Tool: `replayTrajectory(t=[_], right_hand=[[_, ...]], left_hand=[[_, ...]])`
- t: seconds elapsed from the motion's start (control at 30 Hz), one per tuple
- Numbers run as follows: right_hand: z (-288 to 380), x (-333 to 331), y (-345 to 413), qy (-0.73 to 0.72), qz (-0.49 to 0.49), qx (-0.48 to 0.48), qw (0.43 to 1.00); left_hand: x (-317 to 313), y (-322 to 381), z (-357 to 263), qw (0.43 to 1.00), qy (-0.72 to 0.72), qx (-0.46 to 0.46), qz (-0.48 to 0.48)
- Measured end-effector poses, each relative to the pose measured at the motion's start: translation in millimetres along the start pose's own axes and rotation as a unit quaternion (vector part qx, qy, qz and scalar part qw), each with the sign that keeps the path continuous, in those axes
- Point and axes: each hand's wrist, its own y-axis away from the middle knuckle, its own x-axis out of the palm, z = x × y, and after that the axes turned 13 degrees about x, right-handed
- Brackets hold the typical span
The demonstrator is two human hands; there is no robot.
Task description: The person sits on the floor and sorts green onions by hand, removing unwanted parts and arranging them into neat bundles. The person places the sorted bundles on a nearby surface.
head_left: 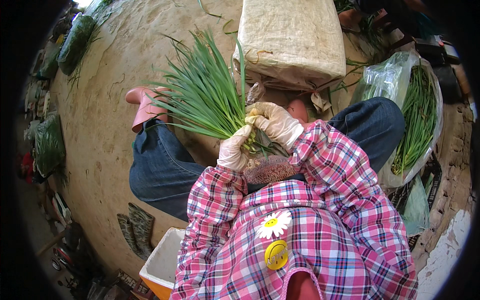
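A fanned bunch of long green leaves, which look like garlic chives (210,90), spreads away from me over the floor. My left hand (234,148), in a whitish glove, is closed around the bunch near its pale stem ends. My right hand (275,122), gloved too, is at the right side of the stems, fingers bent and touching them; whether it pinches a leaf of its own I cannot tell. Beneath the hands a brownish textured cloth or pad (269,169) lies between my thighs. A few thin leaves hang below the right hand.
A large whitish woven-covered block (292,41) stands ahead. To the right, a clear plastic bag (416,120) holds more leaves beside a black crate (431,187). A white-and-orange box (161,258) and camouflage boots (137,228) are at left. Another person's foot (350,19) shows at upper right.
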Motion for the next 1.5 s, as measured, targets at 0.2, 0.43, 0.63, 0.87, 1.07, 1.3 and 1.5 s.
replayTrajectory(t=[0.2,0.43,0.63,0.87,1.07,1.3,1.5], right_hand=[[12.7,7.2,11.0,0.243,-0.069,-0.284,0.925],[20.3,12.2,21.3,0.288,-0.096,-0.325,0.896],[17.4,18.9,18.8,0.061,0.016,-0.2,0.978],[32.0,-12.2,31.4,-0.016,-0.003,-0.174,0.985],[23.3,-8.8,29.8,0.033,0.011,-0.084,0.996],[46.6,-6.1,47.6,0.1,0.016,0.028,0.994],[54.3,9.8,50.8,0.322,0.062,0.012,0.944]], left_hand=[[-10.3,-7.2,5.5,0.998,0.021,0.021,-0.05],[-7.8,-7.8,5.5,0.991,0.125,-0.003,-0.045],[4.1,-7.3,-9.9,0.986,0.166,-0.001,-0.023],[6.5,-11.0,-29.0,0.975,0.215,0.062,0.0],[14.4,-7.3,-32.0,0.95,0.306,0.042,0.041],[22.6,-7.1,-35.4,0.929,0.363,0.042,0.064],[31.4,-6.2,-26.1,0.948,0.304,0.049,0.079]])
